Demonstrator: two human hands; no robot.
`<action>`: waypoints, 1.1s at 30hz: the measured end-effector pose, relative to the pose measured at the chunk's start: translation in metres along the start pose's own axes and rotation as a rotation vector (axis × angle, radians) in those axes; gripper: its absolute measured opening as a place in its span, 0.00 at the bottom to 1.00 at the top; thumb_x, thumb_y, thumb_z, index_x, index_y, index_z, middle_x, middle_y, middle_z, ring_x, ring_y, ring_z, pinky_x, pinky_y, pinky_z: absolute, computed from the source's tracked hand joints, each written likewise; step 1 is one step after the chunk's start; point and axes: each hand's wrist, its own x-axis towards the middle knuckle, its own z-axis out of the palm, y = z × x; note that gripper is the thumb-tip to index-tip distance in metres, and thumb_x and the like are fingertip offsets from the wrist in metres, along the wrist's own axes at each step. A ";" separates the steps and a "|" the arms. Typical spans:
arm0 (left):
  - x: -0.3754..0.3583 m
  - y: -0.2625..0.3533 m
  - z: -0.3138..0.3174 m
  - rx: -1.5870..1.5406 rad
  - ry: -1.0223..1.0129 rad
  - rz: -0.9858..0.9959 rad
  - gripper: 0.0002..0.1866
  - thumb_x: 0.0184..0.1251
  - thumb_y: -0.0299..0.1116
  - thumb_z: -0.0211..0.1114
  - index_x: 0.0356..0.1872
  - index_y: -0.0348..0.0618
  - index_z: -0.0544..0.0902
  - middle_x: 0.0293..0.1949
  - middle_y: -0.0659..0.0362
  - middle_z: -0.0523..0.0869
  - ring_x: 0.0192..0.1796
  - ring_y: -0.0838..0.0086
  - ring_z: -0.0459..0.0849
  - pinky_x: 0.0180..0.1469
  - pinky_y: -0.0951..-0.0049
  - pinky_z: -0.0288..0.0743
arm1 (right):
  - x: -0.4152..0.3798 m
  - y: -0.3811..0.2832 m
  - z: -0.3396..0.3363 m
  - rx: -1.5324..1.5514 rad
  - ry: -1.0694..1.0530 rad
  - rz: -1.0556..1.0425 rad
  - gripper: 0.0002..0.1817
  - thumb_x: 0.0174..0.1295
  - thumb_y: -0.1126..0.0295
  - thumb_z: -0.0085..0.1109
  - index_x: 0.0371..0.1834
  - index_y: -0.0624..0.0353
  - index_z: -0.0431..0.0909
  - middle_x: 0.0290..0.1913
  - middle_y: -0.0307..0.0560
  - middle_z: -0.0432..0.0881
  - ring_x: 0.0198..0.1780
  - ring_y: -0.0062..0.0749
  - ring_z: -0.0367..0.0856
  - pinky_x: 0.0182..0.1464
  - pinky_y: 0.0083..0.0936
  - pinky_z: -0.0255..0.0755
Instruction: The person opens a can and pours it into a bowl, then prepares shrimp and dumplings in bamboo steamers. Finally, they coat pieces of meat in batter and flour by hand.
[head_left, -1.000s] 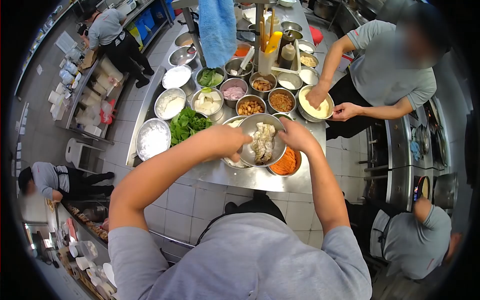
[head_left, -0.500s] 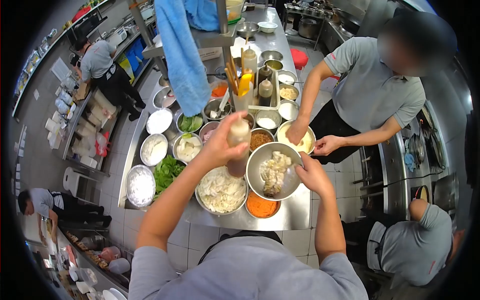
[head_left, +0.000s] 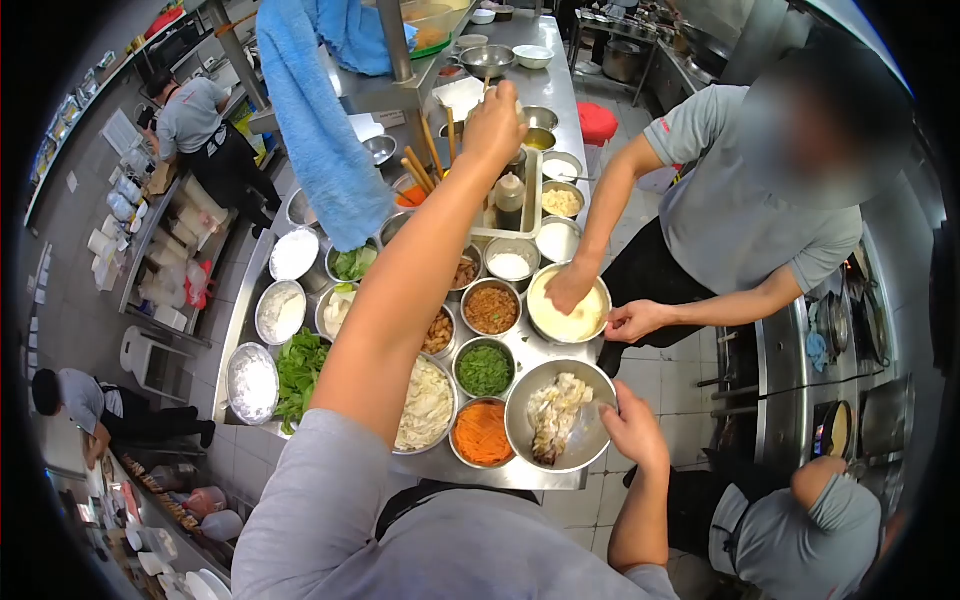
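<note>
My left hand (head_left: 497, 125) reaches far across the counter, fingers closed round the top of a squeeze bottle (head_left: 519, 112) at the sauce tray. Most of that bottle is hidden behind my hand and wrist. Another squeeze bottle (head_left: 509, 192) stands upright in the metal tray (head_left: 548, 212) just below. My right hand (head_left: 632, 428) grips the rim of a steel mixing bowl (head_left: 590, 445) at the counter's near edge. Pale, lumpy food (head_left: 562, 408) with brown sauce at its lower end lies inside it. Shredded carrot (head_left: 482, 433) and chopped greens (head_left: 485, 370) sit in bowls left of it.
A co-worker's hand (head_left: 572, 290) is in a bowl of pale yellow mixture (head_left: 590, 327) close behind my bowl. A blue towel (head_left: 325, 130) hangs from the shelf post at left. Bowls of white shreds (head_left: 425, 405), brown mince (head_left: 492, 306) and leafy greens (head_left: 300, 375) crowd the counter.
My left hand has moved from above the front bowls, where it held a brown-sauce squeeze bottle, forward to the sauce tray. The mixing bowl has come down and nearer me. The chopped greens are now uncovered.
</note>
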 end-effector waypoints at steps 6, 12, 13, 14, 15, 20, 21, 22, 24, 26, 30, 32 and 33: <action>-0.004 -0.033 0.055 0.062 0.016 -0.103 0.25 0.52 0.26 0.74 0.47 0.39 0.69 0.48 0.43 0.79 0.53 0.46 0.80 0.55 0.54 0.76 | -0.001 0.008 -0.013 0.029 -0.042 0.095 0.15 0.62 0.69 0.55 0.50 0.65 0.75 0.34 0.59 0.83 0.36 0.45 0.84 0.42 0.35 0.75; -0.013 -0.051 0.078 0.050 0.035 -0.229 0.25 0.56 0.27 0.72 0.50 0.38 0.68 0.51 0.41 0.81 0.54 0.45 0.82 0.56 0.53 0.78 | -0.001 0.015 -0.013 0.068 -0.034 0.093 0.16 0.62 0.70 0.55 0.51 0.64 0.75 0.33 0.59 0.83 0.35 0.44 0.84 0.41 0.34 0.76; -0.013 -0.054 0.082 0.057 0.022 -0.281 0.25 0.55 0.26 0.72 0.51 0.39 0.69 0.51 0.41 0.82 0.54 0.45 0.82 0.55 0.53 0.78 | -0.001 0.013 -0.011 0.076 -0.031 0.086 0.16 0.62 0.70 0.54 0.52 0.64 0.75 0.33 0.60 0.83 0.34 0.48 0.84 0.40 0.36 0.76; -0.014 -0.056 0.086 0.064 0.011 -0.333 0.25 0.55 0.26 0.73 0.51 0.39 0.69 0.51 0.41 0.82 0.54 0.45 0.82 0.55 0.53 0.78 | -0.002 0.012 -0.011 0.084 -0.028 0.079 0.16 0.63 0.70 0.54 0.53 0.64 0.75 0.33 0.61 0.83 0.34 0.52 0.85 0.40 0.37 0.76; -0.015 -0.059 0.089 0.080 -0.050 -0.356 0.23 0.57 0.27 0.71 0.51 0.39 0.70 0.50 0.41 0.83 0.54 0.45 0.83 0.55 0.53 0.79 | -0.002 0.016 -0.009 0.091 -0.029 0.077 0.16 0.63 0.70 0.54 0.53 0.64 0.75 0.33 0.61 0.83 0.34 0.51 0.85 0.39 0.37 0.76; -0.032 -0.089 0.120 0.158 -0.190 -0.367 0.12 0.68 0.28 0.58 0.50 0.38 0.73 0.46 0.40 0.85 0.52 0.46 0.85 0.55 0.53 0.79 | -0.001 0.019 0.002 0.094 -0.032 0.078 0.16 0.63 0.69 0.55 0.53 0.64 0.75 0.32 0.61 0.83 0.32 0.48 0.84 0.38 0.36 0.76; -0.035 -0.093 0.126 0.156 -0.187 -0.387 0.11 0.69 0.28 0.55 0.49 0.38 0.75 0.46 0.41 0.86 0.52 0.46 0.85 0.54 0.53 0.80 | -0.001 0.020 0.005 0.087 -0.049 0.109 0.16 0.63 0.70 0.55 0.53 0.65 0.75 0.34 0.59 0.83 0.34 0.43 0.84 0.40 0.35 0.76; -0.037 -0.093 0.130 0.152 -0.184 -0.409 0.10 0.70 0.28 0.52 0.48 0.38 0.76 0.45 0.41 0.86 0.51 0.47 0.85 0.54 0.52 0.80 | -0.001 0.021 0.007 0.077 -0.066 0.141 0.16 0.63 0.70 0.55 0.53 0.65 0.75 0.35 0.56 0.84 0.36 0.39 0.83 0.42 0.33 0.76; -0.041 -0.095 0.134 0.107 -0.162 -0.405 0.12 0.71 0.28 0.49 0.43 0.37 0.81 0.46 0.41 0.86 0.51 0.49 0.86 0.51 0.51 0.80 | -0.001 0.022 0.011 0.054 -0.071 0.144 0.16 0.63 0.71 0.55 0.54 0.65 0.75 0.35 0.56 0.84 0.35 0.37 0.83 0.42 0.33 0.76; -0.049 -0.087 0.130 0.048 -0.113 -0.341 0.12 0.70 0.27 0.50 0.42 0.36 0.82 0.46 0.41 0.86 0.50 0.49 0.86 0.51 0.51 0.80 | 0.000 0.022 0.018 0.041 -0.052 0.081 0.17 0.63 0.70 0.55 0.53 0.64 0.75 0.31 0.59 0.83 0.31 0.44 0.84 0.38 0.35 0.76; -0.077 -0.022 0.088 -0.292 -0.146 -0.375 0.12 0.67 0.28 0.51 0.40 0.34 0.82 0.42 0.40 0.85 0.47 0.45 0.85 0.48 0.49 0.78 | 0.010 0.000 0.017 -0.031 -0.065 0.041 0.17 0.63 0.70 0.56 0.54 0.62 0.76 0.30 0.58 0.83 0.29 0.39 0.82 0.36 0.35 0.75; -0.119 0.016 0.039 -0.466 -0.254 -0.158 0.15 0.66 0.35 0.61 0.45 0.31 0.82 0.43 0.38 0.85 0.47 0.42 0.84 0.51 0.49 0.77 | 0.023 -0.009 0.020 -0.055 -0.102 -0.072 0.18 0.63 0.70 0.56 0.56 0.62 0.76 0.30 0.58 0.83 0.28 0.41 0.82 0.35 0.35 0.75; -0.151 0.032 0.004 -0.455 -0.316 -0.079 0.20 0.67 0.42 0.64 0.49 0.34 0.83 0.45 0.39 0.85 0.50 0.45 0.84 0.53 0.50 0.76 | 0.030 -0.017 0.023 -0.068 -0.109 -0.126 0.18 0.63 0.70 0.56 0.57 0.61 0.75 0.30 0.58 0.83 0.27 0.42 0.81 0.35 0.35 0.75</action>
